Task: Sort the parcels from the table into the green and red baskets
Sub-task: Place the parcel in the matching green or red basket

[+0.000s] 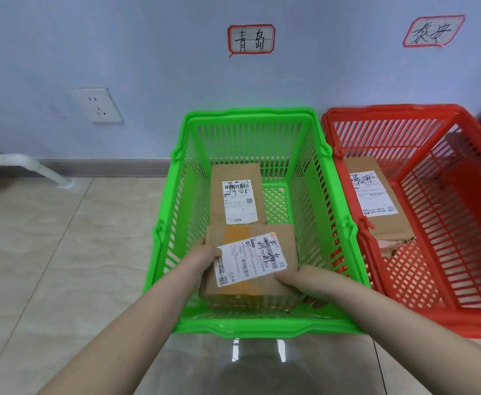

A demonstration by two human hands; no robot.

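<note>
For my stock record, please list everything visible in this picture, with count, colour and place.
green basket: 1, green, floor, centre.
red basket: 1, red, right beside it.
held parcel: 1, brown, white label, in green basket's near end.
lying parcel: 1, brown, green basket's far end.
parcel in red basket: 1 plainly seen, brown.
wall signs: 2, white, red-edged, above the baskets.
socket: 1, white, wall, left.
pipe: 1, white, far left.
left hand, right hand: 2, gripping the held parcel's sides.
</note>
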